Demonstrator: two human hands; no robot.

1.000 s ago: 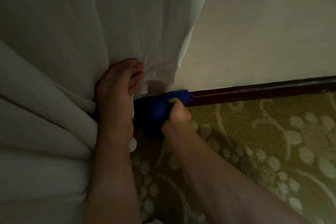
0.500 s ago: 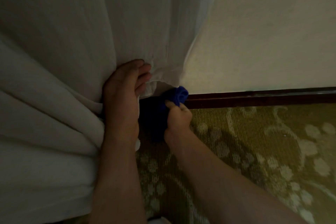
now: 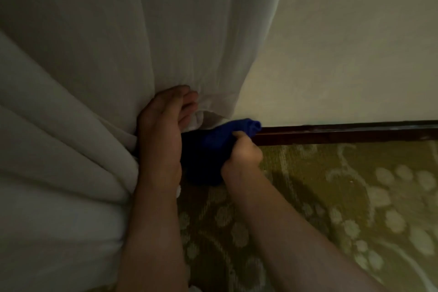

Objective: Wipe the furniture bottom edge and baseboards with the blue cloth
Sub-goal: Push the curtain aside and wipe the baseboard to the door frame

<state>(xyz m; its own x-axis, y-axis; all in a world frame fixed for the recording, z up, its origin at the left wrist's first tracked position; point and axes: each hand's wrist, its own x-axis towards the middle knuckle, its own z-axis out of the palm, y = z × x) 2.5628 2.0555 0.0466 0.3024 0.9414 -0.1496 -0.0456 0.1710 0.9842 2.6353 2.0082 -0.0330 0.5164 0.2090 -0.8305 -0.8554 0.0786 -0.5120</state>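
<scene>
Left hand: I see my left hand (image 3: 161, 135) pressed flat against the white curtain (image 3: 99, 78), fingers straight and close together, pushing the hanging fabric aside toward the left; it grips nothing.
Curtain: pale and heavy, it fills the left and upper part of my view in deep folds, and its bottom hem is lifted just above the cloth.
Blue cloth: the blue cloth (image 3: 220, 140) is bunched between my two hands, low against the wall where the curtain hem ends; its rolled tip touches the left end of the visible baseboard, and its lower part lies in shadow on the floor.
Right hand: my right hand (image 3: 241, 154) is curled into a fist round the cloth, knuckles up, holding it against the foot of the wall.
Baseboard: the dark wooden baseboard (image 3: 343, 134) runs from the cloth to the right edge of view, along the far edge of the floor.
Wall: a plain cream wall (image 3: 350, 54) rises above the baseboard.
Floor: the olive carpet (image 3: 355, 197) has a pale flower pattern and spreads under my right forearm.
</scene>
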